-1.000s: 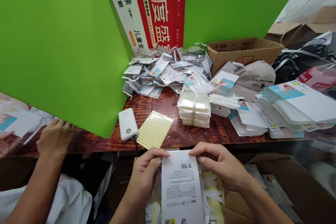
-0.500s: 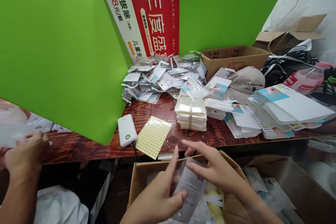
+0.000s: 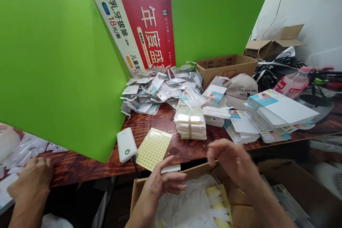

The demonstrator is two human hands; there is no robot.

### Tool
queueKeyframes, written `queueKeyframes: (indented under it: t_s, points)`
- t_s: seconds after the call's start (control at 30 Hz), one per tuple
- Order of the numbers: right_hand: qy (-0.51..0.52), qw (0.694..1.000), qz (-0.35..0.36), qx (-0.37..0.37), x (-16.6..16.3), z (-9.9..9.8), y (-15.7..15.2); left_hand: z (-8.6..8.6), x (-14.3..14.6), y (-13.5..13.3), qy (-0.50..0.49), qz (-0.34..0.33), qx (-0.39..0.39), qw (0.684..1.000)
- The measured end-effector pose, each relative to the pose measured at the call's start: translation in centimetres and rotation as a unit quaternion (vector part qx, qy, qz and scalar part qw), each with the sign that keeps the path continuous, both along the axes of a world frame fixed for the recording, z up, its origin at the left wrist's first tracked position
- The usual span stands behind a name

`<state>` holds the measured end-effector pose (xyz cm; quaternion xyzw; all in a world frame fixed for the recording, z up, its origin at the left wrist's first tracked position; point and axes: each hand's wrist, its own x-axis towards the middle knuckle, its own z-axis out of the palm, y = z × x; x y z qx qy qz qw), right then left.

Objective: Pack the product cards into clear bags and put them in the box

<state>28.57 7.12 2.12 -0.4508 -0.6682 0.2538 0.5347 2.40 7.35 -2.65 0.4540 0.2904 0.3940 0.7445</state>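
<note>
My left hand hovers over the near edge of an open cardboard box, fingers stretched out and holding nothing. Inside that box lie white plastic pieces and yellowish strips. Up and to the right, my right hand is raised near the table edge. Its fingers are loosely bent and a little blurred, with nothing visible in them. A sheet of small round stickers lies on the table beyond my left hand. Past the box stands a banded stack of clear sleeves.
A co-worker's hand rests at far left, below a green panel. A white power bank, a heap of packed pouches, card stacks, a cap and a bottle occupy the table. Another box is at right.
The clear pouch with a printed sheet has left my hands. My hands have moved apart, the right one outward to the right. The view has tilted up slightly, and the co-worker's hand has lowered.
</note>
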Motion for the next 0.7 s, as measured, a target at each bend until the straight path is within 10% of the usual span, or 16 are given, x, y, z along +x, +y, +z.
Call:
queueKeyframes:
  t_s: [0.17, 0.37, 0.6, 0.7]
  points:
    - [-0.195, 0.965, -0.157, 0.077, 0.3, 0.7, 6.4, 0.9, 0.5, -0.2, 0.092, 0.035, 0.003, 0.995]
    - [-0.347, 0.914, -0.148, 0.151, 2.1, 1.5, 13.1, 1.2, 1.3, -0.7, 0.22, 0.168, 0.095, 0.956]
    - [-0.368, 0.882, -0.056, 0.288, -1.8, 6.4, 6.0, 2.1, 1.0, -0.8, 0.396, 0.399, 0.424, 0.71]
    - [-0.312, 0.914, 0.098, 0.239, -4.2, 8.3, 1.8, 2.5, 0.4, -0.9, 0.393, 0.368, 0.498, 0.68]
